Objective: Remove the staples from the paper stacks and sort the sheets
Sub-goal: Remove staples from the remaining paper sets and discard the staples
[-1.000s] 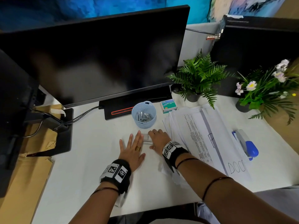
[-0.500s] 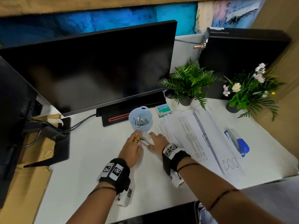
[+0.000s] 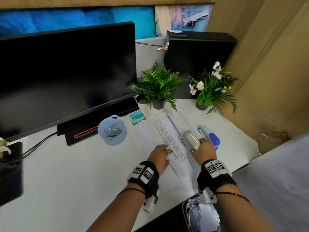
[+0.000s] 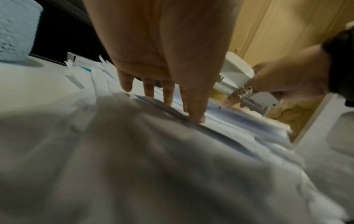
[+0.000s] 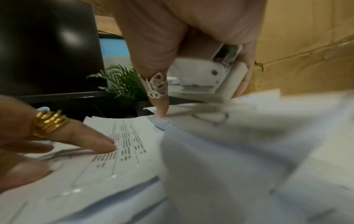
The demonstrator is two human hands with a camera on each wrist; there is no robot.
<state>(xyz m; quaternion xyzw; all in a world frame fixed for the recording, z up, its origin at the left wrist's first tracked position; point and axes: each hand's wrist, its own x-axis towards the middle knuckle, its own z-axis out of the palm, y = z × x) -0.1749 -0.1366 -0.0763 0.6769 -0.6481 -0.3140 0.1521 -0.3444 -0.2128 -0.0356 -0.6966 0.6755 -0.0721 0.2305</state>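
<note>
White desk (image 3: 66,173): broad bare stretch at the left front, between the black monitor (image 3: 66,72) and the near edge. The right side is crowded. A loose fan of white printed paper sheets (image 3: 160,129) runs from the potted fern (image 3: 158,84) toward the near edge, with the sheet corners overhanging one another.

Left hand (image 3: 160,156) lies on the printed sheets, fingers straight and spread, fingertips (image 4: 197,116) pressing the paper, gripping nothing. Right hand (image 3: 203,150) is curled around a pale grey, rounded plastic staple remover (image 3: 191,137), held just over the right part of the fan; its little finger reaches down to the paper.

A blue-and-grey stapler (image 3: 209,136) sits just beyond the right hand, partly hidden by it. A light blue perforated plastic cup (image 3: 112,130) stands left of the papers and holds small grey bits, too blurred to identify. A small green-and-white box (image 3: 136,116) is beside the sheets' far end.

Both wrist views are smeared by blur in the foreground; no staple can be made out. A flowering plant (image 3: 212,86) stands at the far right corner against brown cardboard.
</note>
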